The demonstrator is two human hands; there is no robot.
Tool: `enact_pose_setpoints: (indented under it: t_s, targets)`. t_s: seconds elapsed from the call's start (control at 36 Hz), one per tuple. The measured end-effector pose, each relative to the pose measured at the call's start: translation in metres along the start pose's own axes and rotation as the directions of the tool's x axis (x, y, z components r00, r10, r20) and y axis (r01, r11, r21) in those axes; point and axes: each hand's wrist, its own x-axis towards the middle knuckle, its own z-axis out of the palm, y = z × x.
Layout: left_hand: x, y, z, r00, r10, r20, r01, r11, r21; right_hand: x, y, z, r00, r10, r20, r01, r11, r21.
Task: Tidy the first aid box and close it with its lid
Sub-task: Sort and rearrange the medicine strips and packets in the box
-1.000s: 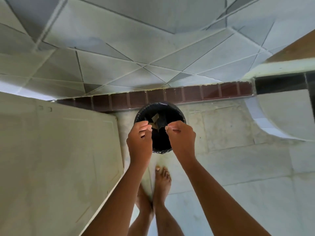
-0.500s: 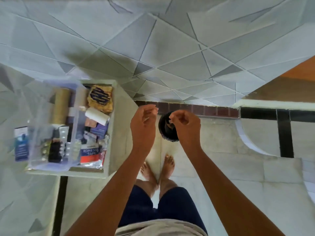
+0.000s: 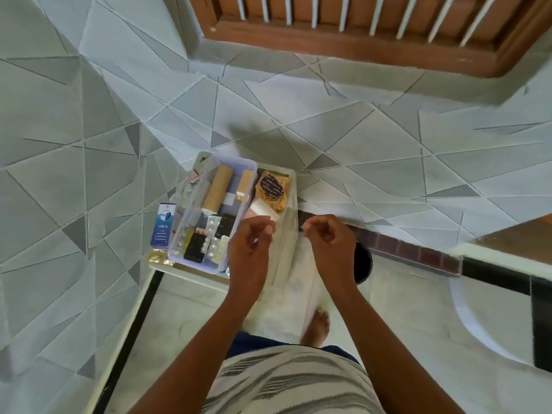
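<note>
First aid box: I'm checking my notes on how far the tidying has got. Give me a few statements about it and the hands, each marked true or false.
1. The clear box has no lid on it. True.
2. A tan roll lies inside the box. True.
3. The blue carton lies inside the box. False: it lies outside, against the box's left wall.
4. The left hand grips the tan roll. False: it is over the box's near right corner, away from the roll; whether it pinches anything is unclear.
5. The right hand is right of the box, fingers curled. True.
</note>
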Motion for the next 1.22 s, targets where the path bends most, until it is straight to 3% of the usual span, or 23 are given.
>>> enact_pose_setpoints:
  t_s: [0.14, 0.22, 0.47, 0.69, 0.83, 1.0, 1.22]
  targets:
    - [0.013, -0.012, -0.044, 1.000, 0.011, -0.004, -0.011, 1.000, -0.009, -0.004, -0.005, 0.039, 0.999, -0.018, 0.026, 0.020, 0.998, -0.067]
    - [0.027, -0.024, -0.068, 0.999, 0.001, 0.045, -0.005, 0.998, 0.071, -0.007, -0.004, 0.067, 1.000, -0.017, 0.012, 0.018, 0.993, -0.116]
    - [0.078, -0.050, -0.128, 0.979, 0.102, 0.175, -0.135, 0.972, 0.191, -0.015, 0.008, 0.125, 0.989, 0.032, -0.141, -0.072, 0.955, -0.287]
    - [0.119, -0.071, -0.181, 0.970, 0.205, 0.133, -0.241, 0.896, 0.373, 0.004, 0.024, 0.156, 0.975, 0.031, -0.220, -0.132, 0.876, -0.465]
    - [0.138, -0.098, -0.202, 0.992, 0.112, 0.066, -0.130, 0.892, 0.433, 0.012, 0.029, 0.163, 0.982, 0.074, -0.173, -0.162, 0.796, -0.583]
    - [0.155, -0.108, -0.206, 0.998, -0.020, -0.064, 0.058, 0.744, 0.666, 0.023, 0.034, 0.165, 0.992, 0.061, -0.110, -0.122, 0.681, -0.722]
    - [0.166, -0.113, -0.207, 0.990, -0.133, -0.050, 0.131, 0.722, 0.680, 0.033, 0.031, 0.170, 0.997, 0.005, -0.075, -0.064, 0.571, -0.818]
